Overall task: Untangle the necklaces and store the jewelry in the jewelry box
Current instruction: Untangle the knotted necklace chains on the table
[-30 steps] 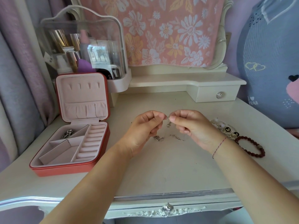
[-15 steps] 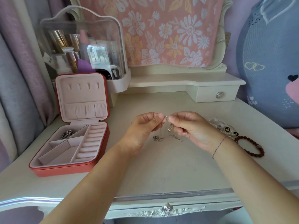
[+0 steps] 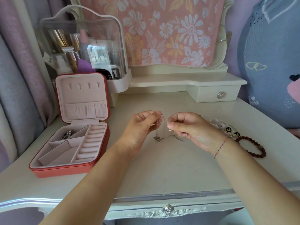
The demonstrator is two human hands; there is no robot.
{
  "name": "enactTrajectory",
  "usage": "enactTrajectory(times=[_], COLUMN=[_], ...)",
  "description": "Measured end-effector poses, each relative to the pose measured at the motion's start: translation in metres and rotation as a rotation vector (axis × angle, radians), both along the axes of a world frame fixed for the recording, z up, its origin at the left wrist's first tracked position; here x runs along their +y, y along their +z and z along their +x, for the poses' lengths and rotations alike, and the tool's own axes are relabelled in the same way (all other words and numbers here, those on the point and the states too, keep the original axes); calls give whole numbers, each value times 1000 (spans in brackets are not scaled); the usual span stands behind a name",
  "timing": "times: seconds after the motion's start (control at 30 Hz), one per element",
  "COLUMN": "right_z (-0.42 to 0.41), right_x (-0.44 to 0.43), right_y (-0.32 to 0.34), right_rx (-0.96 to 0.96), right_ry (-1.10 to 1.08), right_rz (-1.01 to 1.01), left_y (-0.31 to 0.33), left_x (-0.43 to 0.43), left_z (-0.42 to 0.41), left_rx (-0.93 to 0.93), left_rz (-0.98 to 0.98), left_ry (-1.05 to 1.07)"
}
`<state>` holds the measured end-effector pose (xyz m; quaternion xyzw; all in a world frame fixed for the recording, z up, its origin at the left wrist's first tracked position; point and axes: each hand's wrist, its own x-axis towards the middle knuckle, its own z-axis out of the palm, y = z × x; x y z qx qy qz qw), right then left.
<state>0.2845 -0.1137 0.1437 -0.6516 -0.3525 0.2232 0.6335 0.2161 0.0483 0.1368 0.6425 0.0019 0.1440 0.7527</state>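
Note:
A thin silver necklace chain (image 3: pixel 164 118) is stretched between my two hands above the dressing table. My left hand (image 3: pixel 142 127) pinches one end, and my right hand (image 3: pixel 186 127) pinches the other. The rest of the chain hangs down, with tangled silver bits (image 3: pixel 158 139) lying on the tabletop below. The red jewelry box (image 3: pixel 71 166) stands open at the left, pink inside. A silver piece (image 3: pixel 67 134) lies in its back left compartment.
A dark red bead bracelet (image 3: pixel 253 147) and a white and black bracelet (image 3: pixel 227 128) lie to the right of my right wrist. A clear cosmetics case (image 3: pixel 81 46) stands behind the box. A small drawer (image 3: pixel 219 95) sits at the back right.
Both hands have lifted the chain a little higher, so more of it hangs free. The hands stay close together over the same spot.

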Motion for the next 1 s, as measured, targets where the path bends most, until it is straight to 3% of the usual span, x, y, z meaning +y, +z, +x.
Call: enactTrajectory(times=[0.4, 1.0], right_z=[-1, -8], right_x=[-2, 2], right_y=[3, 3], right_rx=[52, 30], right_ry=[-9, 19], right_rz=[50, -110], left_y=[2, 3], left_x=[2, 0], left_z=[-2, -4], left_rx=[44, 35], left_rz=[-145, -89], left_ry=[-109, -150])
